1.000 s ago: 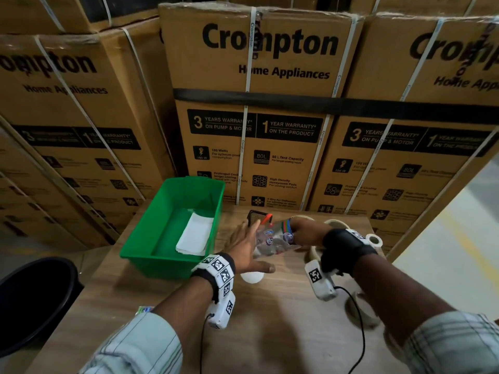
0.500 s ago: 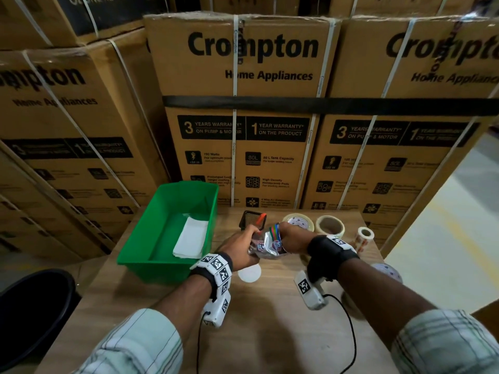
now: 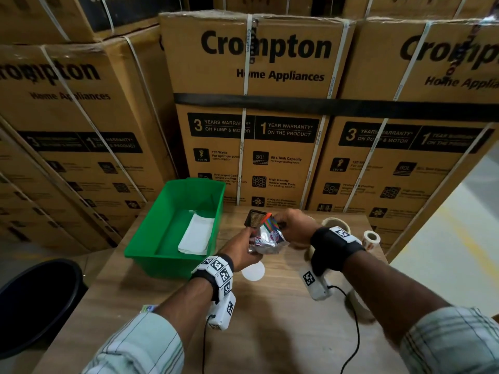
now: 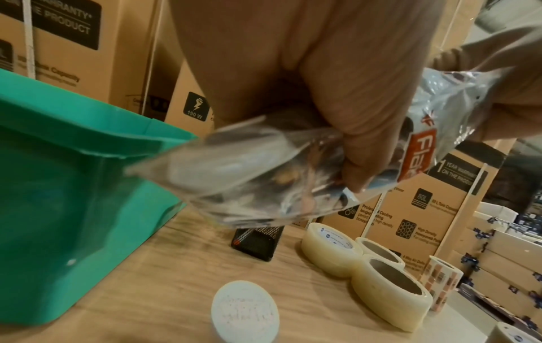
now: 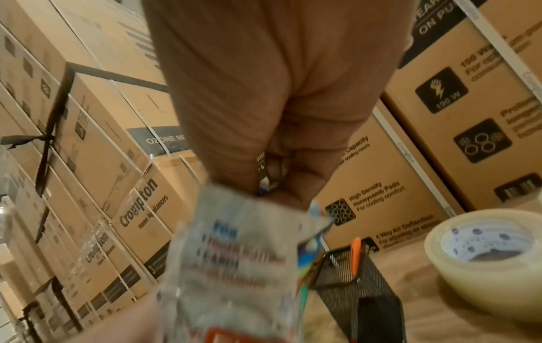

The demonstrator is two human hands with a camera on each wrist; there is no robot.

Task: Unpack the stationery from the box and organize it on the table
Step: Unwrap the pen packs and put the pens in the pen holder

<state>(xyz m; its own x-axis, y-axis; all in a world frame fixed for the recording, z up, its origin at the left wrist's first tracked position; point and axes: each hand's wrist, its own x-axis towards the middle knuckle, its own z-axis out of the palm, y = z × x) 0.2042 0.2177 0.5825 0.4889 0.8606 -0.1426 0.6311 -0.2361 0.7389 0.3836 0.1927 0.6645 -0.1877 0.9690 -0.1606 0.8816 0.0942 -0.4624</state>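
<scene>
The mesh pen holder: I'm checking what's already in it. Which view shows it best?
The right wrist view: the mesh pen holder is close, with an orange pen inside. The left wrist view shows only its lower part under the plastic packet; in the head view both hands mostly hide it.

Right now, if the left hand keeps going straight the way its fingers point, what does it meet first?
Likely the right hand, gripping the other end of the plastic packet that the left hand holds. Just beyond stands the black mesh holder. Depth is unclear.

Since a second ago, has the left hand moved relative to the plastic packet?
Yes. The left hand was open beside the plastic packet; now it grips it, nearer the black mesh holder.
</scene>
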